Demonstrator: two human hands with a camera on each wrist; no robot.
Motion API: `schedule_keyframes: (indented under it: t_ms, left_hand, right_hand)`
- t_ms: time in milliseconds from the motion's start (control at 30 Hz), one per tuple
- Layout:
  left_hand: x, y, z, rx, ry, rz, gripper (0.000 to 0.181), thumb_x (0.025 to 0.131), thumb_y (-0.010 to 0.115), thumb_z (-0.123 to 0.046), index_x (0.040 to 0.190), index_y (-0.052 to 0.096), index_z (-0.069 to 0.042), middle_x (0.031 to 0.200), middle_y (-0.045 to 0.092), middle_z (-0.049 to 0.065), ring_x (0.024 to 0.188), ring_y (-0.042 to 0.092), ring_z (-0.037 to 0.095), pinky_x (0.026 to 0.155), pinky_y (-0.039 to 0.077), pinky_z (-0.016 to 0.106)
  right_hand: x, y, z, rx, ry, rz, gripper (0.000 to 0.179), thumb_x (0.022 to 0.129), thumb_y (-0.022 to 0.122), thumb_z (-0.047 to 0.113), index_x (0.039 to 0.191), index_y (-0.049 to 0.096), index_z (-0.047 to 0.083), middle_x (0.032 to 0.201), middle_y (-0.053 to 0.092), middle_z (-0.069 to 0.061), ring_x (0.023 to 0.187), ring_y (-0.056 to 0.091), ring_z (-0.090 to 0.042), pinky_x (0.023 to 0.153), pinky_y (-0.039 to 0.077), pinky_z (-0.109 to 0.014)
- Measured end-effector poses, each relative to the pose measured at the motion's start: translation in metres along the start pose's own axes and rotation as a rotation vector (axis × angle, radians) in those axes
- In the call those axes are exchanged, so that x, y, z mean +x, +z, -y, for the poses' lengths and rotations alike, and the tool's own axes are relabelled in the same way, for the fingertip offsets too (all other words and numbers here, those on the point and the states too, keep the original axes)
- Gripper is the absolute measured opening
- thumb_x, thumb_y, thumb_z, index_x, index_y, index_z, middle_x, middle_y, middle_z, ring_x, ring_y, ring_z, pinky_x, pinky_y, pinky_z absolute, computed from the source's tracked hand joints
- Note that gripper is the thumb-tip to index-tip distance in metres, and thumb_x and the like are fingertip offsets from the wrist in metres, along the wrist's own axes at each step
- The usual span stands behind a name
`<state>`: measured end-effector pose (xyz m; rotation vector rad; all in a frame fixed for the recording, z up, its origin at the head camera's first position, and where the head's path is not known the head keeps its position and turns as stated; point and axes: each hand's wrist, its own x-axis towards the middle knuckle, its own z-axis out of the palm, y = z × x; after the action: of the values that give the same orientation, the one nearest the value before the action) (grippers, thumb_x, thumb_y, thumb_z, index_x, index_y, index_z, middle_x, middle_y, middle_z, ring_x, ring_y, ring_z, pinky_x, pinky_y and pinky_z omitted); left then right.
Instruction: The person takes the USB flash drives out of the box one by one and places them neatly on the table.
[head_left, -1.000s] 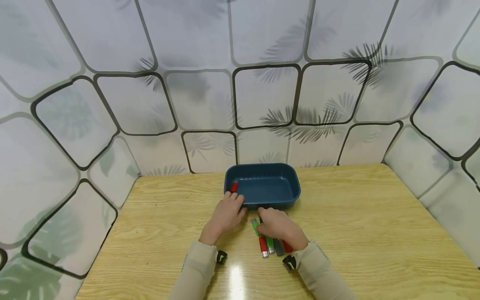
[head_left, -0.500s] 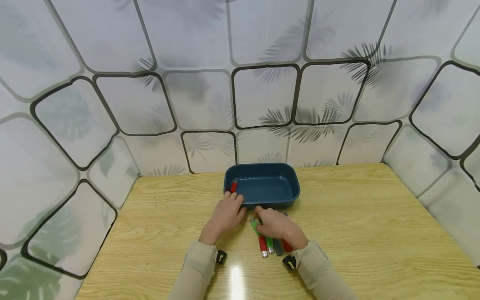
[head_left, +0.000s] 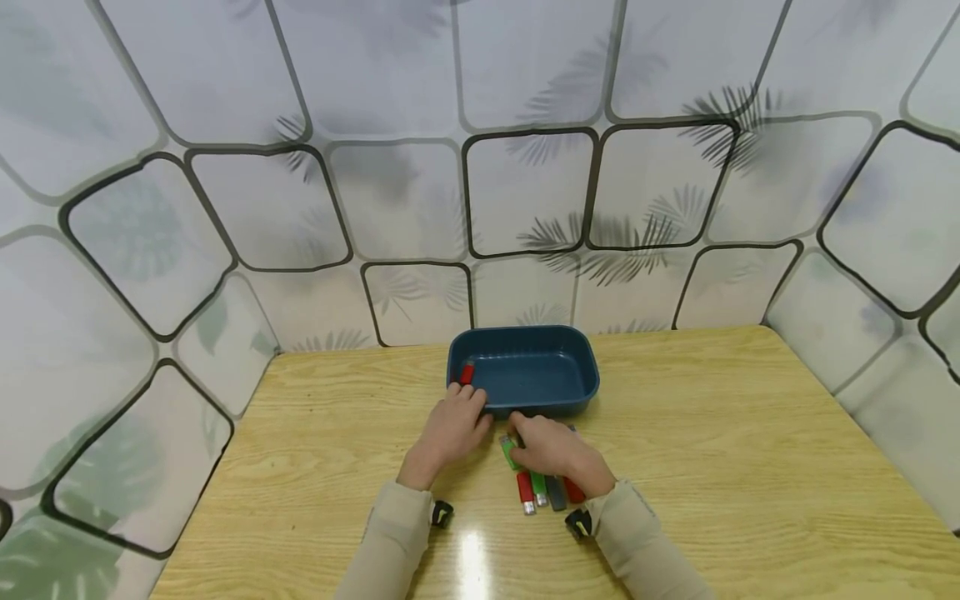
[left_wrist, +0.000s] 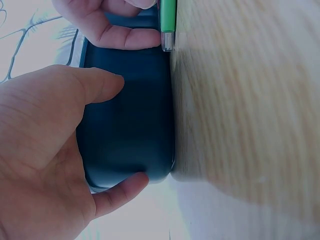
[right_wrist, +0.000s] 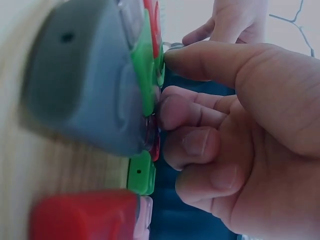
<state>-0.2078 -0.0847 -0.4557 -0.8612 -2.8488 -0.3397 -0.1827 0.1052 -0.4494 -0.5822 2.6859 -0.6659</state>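
Observation:
A blue plastic bin (head_left: 525, 408) stands at the back of the table. My left hand (head_left: 452, 425) holds its left front corner, fingers over the rim and thumb (left_wrist: 107, 85) against the outer front wall. In front of the bin my right hand (head_left: 558, 450) is over several USB flash drives. Its thumb (right_wrist: 200, 59) and index finger are at a green flash drive (head_left: 509, 452), the index fingertip at the metal plug. Beside it lie a red drive (head_left: 525, 486), another green drive (head_left: 539, 485), a grey drive (head_left: 556, 493) and a red one (head_left: 575, 492), partly hidden by the hand.
Inside the bin, at its left end, lies a red flash drive (head_left: 467, 373). The wood-grain table (head_left: 750, 450) spreads to both sides. A patterned cloth wall (head_left: 525, 192) rises close behind the bin and along both sides.
My right index finger has shifted slightly left toward the green drive's plug. The left hand, the bin and the flash drives keep their places.

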Motion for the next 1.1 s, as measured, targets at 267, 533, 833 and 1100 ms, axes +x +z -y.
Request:
schedule_keyframes:
  t_ms: [267, 533, 833, 1100]
  left_hand:
    - [0.0007, 0.0001, -0.0003, 0.005, -0.004, 0.007, 0.015, 0.099, 0.060, -0.024, 0.097, 0.057, -0.009, 0.092, 0.056, 0.008, 0.084, 0.044, 0.025, 0.064, 0.045, 0.036]
    - [0.0006, 0.0007, -0.0001, 0.011, -0.003, -0.001, 0.016, 0.100, 0.060, -0.024, 0.097, 0.057, -0.009, 0.091, 0.056, 0.008, 0.085, 0.044, 0.025, 0.065, 0.046, 0.036]
    - [0.0015, 0.0007, 0.0002, 0.016, -0.010, 0.013, 0.016, 0.100, 0.059, -0.026, 0.098, 0.057, -0.010, 0.093, 0.057, 0.008, 0.085, 0.044, 0.024, 0.064, 0.045, 0.036]
    - [0.0014, 0.0018, 0.0006, 0.015, -0.006, 0.005, 0.016, 0.100, 0.059, -0.025, 0.097, 0.057, -0.010, 0.093, 0.057, 0.008, 0.085, 0.045, 0.025, 0.065, 0.046, 0.036]
  right_hand:
    - [0.0016, 0.0016, -0.0035, 0.017, -0.007, 0.011, 0.019, 0.095, 0.061, 0.016, 0.113, 0.058, 0.009, 0.072, 0.055, 0.001, 0.056, 0.051, -0.014, 0.054, 0.040, -0.030]
    - [0.0021, 0.0004, -0.0048, 0.013, -0.077, 0.012, 0.023, 0.098, 0.058, 0.010, 0.121, 0.059, 0.009, 0.079, 0.059, -0.001, 0.059, 0.051, -0.014, 0.055, 0.040, -0.030]
    - [0.0007, -0.0004, -0.0075, 0.001, -0.105, 0.010, 0.026, 0.096, 0.065, 0.022, 0.119, 0.064, 0.012, 0.074, 0.060, 0.004, 0.056, 0.050, -0.011, 0.054, 0.040, -0.028]
    - [0.0007, -0.0007, -0.0068, 0.011, -0.088, 0.016, 0.029, 0.093, 0.069, 0.024, 0.118, 0.061, 0.010, 0.067, 0.054, 0.005, 0.053, 0.049, -0.010, 0.052, 0.039, -0.027]
